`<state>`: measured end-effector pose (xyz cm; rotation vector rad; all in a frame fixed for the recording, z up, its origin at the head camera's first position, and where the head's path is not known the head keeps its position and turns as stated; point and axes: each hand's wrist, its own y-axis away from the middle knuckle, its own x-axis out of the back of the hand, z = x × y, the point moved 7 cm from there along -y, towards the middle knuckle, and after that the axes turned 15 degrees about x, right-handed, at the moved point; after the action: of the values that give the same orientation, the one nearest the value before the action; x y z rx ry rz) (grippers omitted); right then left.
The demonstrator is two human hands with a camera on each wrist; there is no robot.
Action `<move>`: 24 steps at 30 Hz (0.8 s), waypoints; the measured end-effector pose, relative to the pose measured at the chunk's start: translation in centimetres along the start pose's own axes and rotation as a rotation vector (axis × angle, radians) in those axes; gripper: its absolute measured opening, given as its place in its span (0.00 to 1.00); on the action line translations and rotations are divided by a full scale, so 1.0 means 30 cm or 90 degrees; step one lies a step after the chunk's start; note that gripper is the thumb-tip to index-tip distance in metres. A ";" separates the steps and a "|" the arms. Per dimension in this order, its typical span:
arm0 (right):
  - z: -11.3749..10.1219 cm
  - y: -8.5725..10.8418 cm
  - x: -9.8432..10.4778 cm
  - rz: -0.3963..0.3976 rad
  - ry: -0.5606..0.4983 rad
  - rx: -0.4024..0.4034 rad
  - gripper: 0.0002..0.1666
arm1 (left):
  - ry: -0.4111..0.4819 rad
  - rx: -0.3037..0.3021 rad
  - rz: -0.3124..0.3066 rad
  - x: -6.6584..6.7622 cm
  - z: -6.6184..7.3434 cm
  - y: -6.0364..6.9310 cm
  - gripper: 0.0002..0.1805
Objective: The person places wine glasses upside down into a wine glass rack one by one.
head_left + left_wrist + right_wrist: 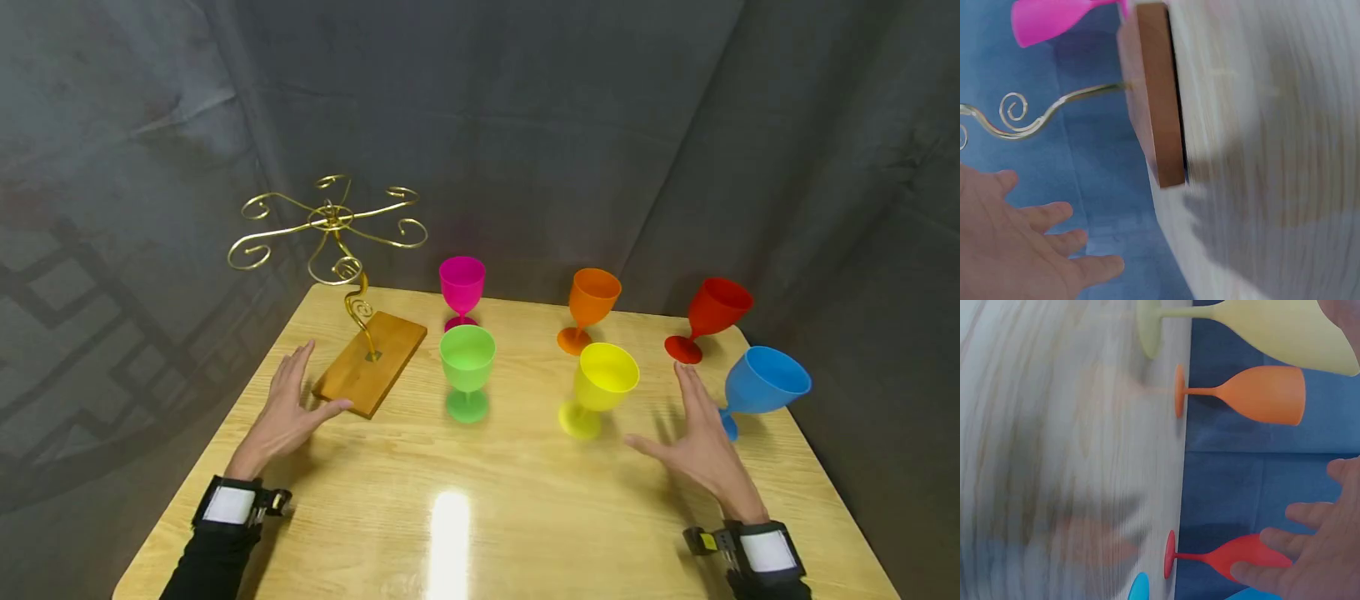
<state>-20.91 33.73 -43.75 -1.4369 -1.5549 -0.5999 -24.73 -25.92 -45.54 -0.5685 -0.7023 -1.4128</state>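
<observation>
"Where's the stand (392,348)?"
"On the bench (360,508), just beside the left hand (285,417), whose fingers are spread apart."
"And the right hand (705,446)?"
"Fingers apart too, between the yellow cup (602,385) and blue cup (761,383), red cup (714,312) just beyond."

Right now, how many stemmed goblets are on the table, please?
6: magenta goblet behind green goblet, centre; orange goblet behind yellow goblet, right of centre; red goblet behind blue goblet, far right.
</observation>
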 end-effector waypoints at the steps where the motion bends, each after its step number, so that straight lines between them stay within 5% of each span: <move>1: -0.003 0.001 0.003 0.004 -0.013 -0.003 0.79 | 0.015 -0.001 -0.003 -0.003 0.003 0.002 0.62; 11: -0.026 0.006 0.011 0.030 -0.099 -0.020 0.78 | 0.129 0.009 -0.037 -0.038 0.029 0.034 0.58; 24: -0.054 -0.032 0.000 0.060 -0.176 0.019 0.76 | 0.369 -0.053 -0.093 -0.093 0.084 0.049 0.54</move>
<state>-21.37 32.20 -42.78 -1.6129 -1.6878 -0.3315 -23.59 -22.07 -45.79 -0.1516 -0.2228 -1.6461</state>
